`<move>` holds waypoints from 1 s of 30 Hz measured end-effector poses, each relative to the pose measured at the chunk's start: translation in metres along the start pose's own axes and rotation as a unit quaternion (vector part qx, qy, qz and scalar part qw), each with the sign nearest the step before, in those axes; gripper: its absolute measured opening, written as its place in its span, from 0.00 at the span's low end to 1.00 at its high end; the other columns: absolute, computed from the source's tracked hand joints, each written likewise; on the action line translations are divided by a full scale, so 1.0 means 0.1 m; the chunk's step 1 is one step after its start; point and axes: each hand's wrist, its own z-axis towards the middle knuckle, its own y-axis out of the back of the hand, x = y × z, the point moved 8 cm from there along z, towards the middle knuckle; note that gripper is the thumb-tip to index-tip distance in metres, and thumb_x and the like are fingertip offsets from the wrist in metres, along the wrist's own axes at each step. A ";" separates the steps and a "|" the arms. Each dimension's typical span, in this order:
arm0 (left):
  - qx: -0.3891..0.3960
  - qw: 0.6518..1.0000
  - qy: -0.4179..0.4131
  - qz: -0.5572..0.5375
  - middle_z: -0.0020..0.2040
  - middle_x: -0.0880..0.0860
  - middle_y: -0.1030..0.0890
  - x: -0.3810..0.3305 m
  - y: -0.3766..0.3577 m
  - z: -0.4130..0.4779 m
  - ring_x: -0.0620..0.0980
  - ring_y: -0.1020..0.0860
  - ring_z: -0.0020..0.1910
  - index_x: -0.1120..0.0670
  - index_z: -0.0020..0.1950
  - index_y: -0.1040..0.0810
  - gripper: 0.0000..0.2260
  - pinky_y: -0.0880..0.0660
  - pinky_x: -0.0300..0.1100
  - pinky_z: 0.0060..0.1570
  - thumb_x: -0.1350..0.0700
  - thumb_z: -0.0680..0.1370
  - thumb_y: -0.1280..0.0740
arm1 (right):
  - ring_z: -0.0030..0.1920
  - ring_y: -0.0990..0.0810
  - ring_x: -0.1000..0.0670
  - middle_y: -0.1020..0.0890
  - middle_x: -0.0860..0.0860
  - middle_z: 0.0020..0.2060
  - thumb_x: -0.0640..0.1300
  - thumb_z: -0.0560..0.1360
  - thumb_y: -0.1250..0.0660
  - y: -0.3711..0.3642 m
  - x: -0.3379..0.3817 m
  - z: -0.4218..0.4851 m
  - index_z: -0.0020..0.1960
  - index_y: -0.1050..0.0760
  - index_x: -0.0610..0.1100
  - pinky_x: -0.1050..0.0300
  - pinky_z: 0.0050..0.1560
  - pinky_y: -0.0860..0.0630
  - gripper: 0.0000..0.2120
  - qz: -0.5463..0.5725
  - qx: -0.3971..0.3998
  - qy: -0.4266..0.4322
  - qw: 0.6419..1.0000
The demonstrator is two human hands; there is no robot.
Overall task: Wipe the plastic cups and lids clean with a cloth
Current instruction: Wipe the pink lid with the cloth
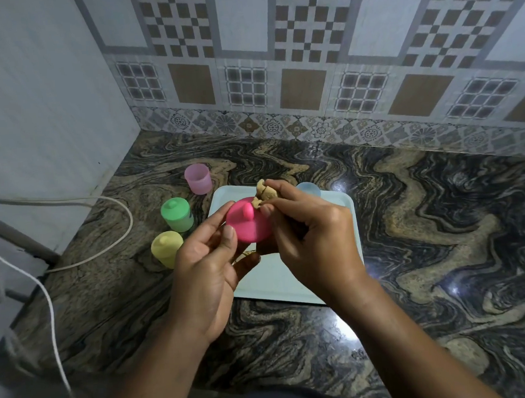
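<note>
Left hand (207, 272): our fingers (217, 219) curled round pink lid (249, 223), over tray (271, 283).
Right hand (314, 235): our fingers (270, 212) pinching cloth (265, 194) against it.
Desk (444, 216): green cup (177, 218), yellow cup (166, 248) beside tray.

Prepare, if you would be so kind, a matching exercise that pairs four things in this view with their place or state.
Things:
1. pink lid
2. pink cup
3. green cup
4. cloth

Places or states:
A. lidless, standing on the counter
B. bunched in the right hand
C. held by the left hand
D. lidded, next to the yellow cup

Pairs: 1-C, 2-A, 3-D, 4-B
</note>
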 end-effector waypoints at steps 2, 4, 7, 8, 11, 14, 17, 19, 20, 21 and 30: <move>-0.004 1.000 -0.005 -0.004 0.63 0.55 0.18 -0.01 -0.01 0.00 0.48 0.18 0.59 0.58 0.72 0.28 0.17 0.20 0.38 0.46 0.64 0.83 0.43 | 0.48 0.13 0.54 0.15 0.55 0.56 0.32 0.79 0.31 -0.04 0.01 -0.01 0.50 0.15 0.36 0.53 0.44 0.18 0.07 0.014 0.005 -0.005 1.000; 0.006 1.000 -0.013 0.016 0.64 0.55 0.18 -0.01 -0.04 -0.02 0.51 0.19 0.61 0.57 0.74 0.31 0.19 0.19 0.42 0.48 0.63 0.83 0.42 | 0.46 0.14 0.52 0.14 0.50 0.55 0.32 0.78 0.31 -0.06 0.03 -0.03 0.49 0.15 0.35 0.51 0.41 0.20 0.06 0.015 0.004 0.002 1.000; -0.040 0.999 -0.023 0.026 0.58 0.54 0.15 -0.03 0.05 0.00 0.50 0.16 0.55 0.55 0.73 0.29 0.19 0.19 0.40 0.43 0.63 0.81 0.39 | 0.45 0.14 0.51 0.15 0.47 0.59 0.32 0.79 0.30 -0.09 0.07 -0.10 0.49 0.15 0.35 0.54 0.42 0.19 0.05 0.004 0.011 0.027 1.000; -0.055 0.998 -0.023 0.025 0.56 0.54 0.15 -0.04 0.09 0.01 0.49 0.16 0.52 0.54 0.71 0.27 0.17 0.20 0.38 0.39 0.62 0.81 0.38 | 0.43 0.14 0.52 0.15 0.47 0.60 0.33 0.79 0.30 -0.10 0.09 -0.13 0.50 0.15 0.35 0.55 0.41 0.18 0.05 0.006 0.015 0.032 0.999; -0.057 0.998 -0.010 0.027 0.54 0.53 0.15 -0.02 0.13 0.03 0.46 0.20 0.45 0.53 0.66 0.21 0.15 0.26 0.35 0.32 0.60 0.80 0.36 | 0.40 0.15 0.52 0.15 0.48 0.58 0.30 0.78 0.30 -0.07 0.11 -0.12 0.48 0.15 0.33 0.56 0.37 0.18 0.04 0.005 -0.002 0.048 0.999; -0.038 0.999 -0.005 0.029 0.58 0.53 0.17 0.00 0.12 0.02 0.48 0.21 0.50 0.54 0.67 0.22 0.17 0.24 0.37 0.35 0.57 0.78 0.35 | 0.48 0.15 0.54 0.20 0.56 0.57 0.28 0.77 0.30 -0.03 0.10 -0.03 0.48 0.15 0.33 0.58 0.45 0.17 0.05 -0.017 -0.023 0.046 0.999; -0.012 0.998 -0.022 0.055 0.61 0.54 0.17 0.01 0.05 0.02 0.51 0.19 0.60 0.55 0.74 0.30 0.27 0.19 0.45 0.50 0.56 0.74 0.32 | 0.52 0.15 0.54 0.18 0.55 0.56 0.30 0.77 0.30 -0.05 0.07 0.02 0.49 0.14 0.34 0.57 0.49 0.18 0.05 -0.025 -0.026 0.030 0.999; -0.027 0.998 -0.028 0.046 0.57 0.53 0.15 -0.01 0.07 0.04 0.49 0.18 0.55 0.55 0.74 0.30 0.28 0.19 0.42 0.44 0.57 0.74 0.31 | 0.50 0.14 0.51 0.18 0.56 0.57 0.31 0.78 0.30 -0.06 0.08 0.01 0.50 0.14 0.36 0.56 0.48 0.17 0.06 -0.021 -0.022 0.020 0.999; -0.036 0.998 -0.031 0.035 0.55 0.52 0.15 -0.02 0.10 0.05 0.48 0.18 0.52 0.55 0.72 0.28 0.25 0.21 0.39 0.39 0.58 0.75 0.32 | 0.48 0.14 0.52 0.19 0.57 0.58 0.31 0.78 0.30 -0.07 0.09 -0.01 0.50 0.14 0.35 0.56 0.46 0.17 0.06 -0.019 -0.018 0.023 0.999; -0.040 0.998 -0.031 0.026 0.55 0.52 0.15 -0.04 0.12 0.06 0.47 0.18 0.51 0.55 0.71 0.27 0.21 0.23 0.37 0.36 0.59 0.77 0.33 | 0.45 0.13 0.52 0.21 0.58 0.59 0.30 0.78 0.30 -0.08 0.11 -0.04 0.50 0.14 0.35 0.57 0.43 0.17 0.06 -0.014 -0.012 0.027 0.999; 0.017 1.000 0.007 0.009 0.53 0.57 0.19 -0.03 0.08 -0.01 0.48 0.23 0.45 0.55 0.66 0.21 0.18 0.25 0.37 0.35 0.60 0.76 0.34 | 0.60 0.16 0.55 0.16 0.56 0.60 0.37 0.80 0.30 0.00 -0.23 -0.01 0.56 0.13 0.40 0.48 0.59 0.16 0.08 0.081 -0.024 -0.146 0.986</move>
